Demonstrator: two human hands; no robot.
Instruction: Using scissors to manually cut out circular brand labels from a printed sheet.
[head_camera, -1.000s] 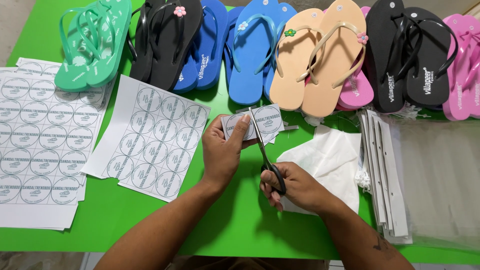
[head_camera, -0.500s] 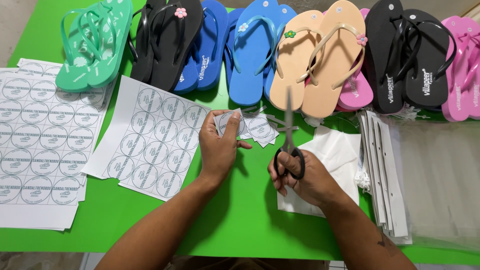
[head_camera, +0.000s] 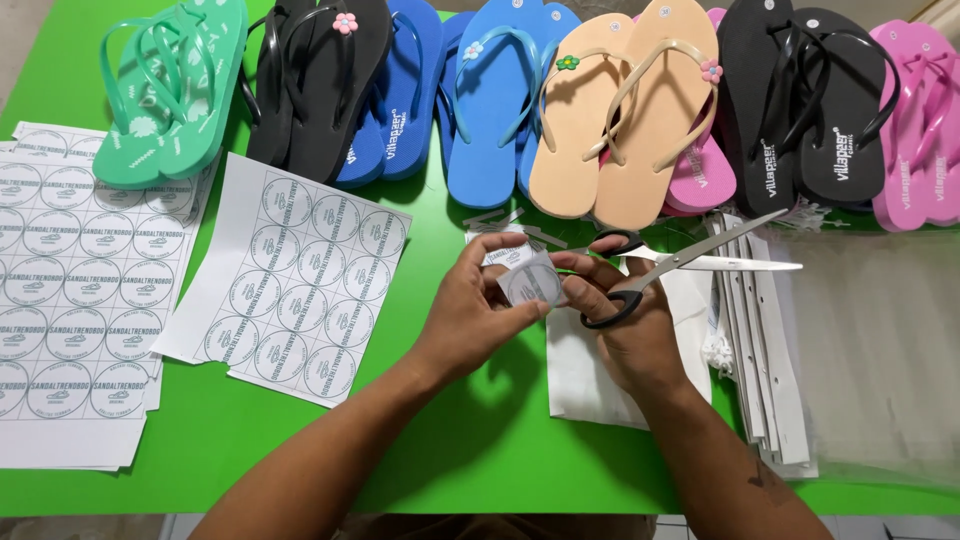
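At the far left, a stack of sticker sheets (head_camera: 75, 300) printed with round labels lies on the green bench (head_camera: 480, 450), its left side cut off by the picture's edge and its lower corner close to the bench's front edge. Just right of it a single sticker sheet (head_camera: 290, 285) lies tilted, its top corner near the green sandals (head_camera: 175, 85) in the row along the back edge. That row runs on through black sandals (head_camera: 315, 80), blue sandals (head_camera: 480, 95), tan sandals (head_camera: 620, 110), a second black pair (head_camera: 800, 100) and pink sandals (head_camera: 915, 110) at the right edge. Between the tilted sheet and the forearms a strip of bare green stays open down to the front edge. The left hand (head_camera: 470, 310) pinches a small cut label (head_camera: 530, 283) between thumb and fingers, held above the bench in the middle. The right hand (head_camera: 625, 320) meets the label from the other side with its fingertips while its fingers sit through the black handles of the scissors (head_camera: 680, 262), whose blades stand apart and point right, over the paper. Under that hand lies a white sheet (head_camera: 600, 380), and beside it a pile of narrow white strips (head_camera: 765, 370) reaches toward the front edge. Farther right a clear plastic sheet (head_camera: 880, 350) covers the bench to the picture's edge.
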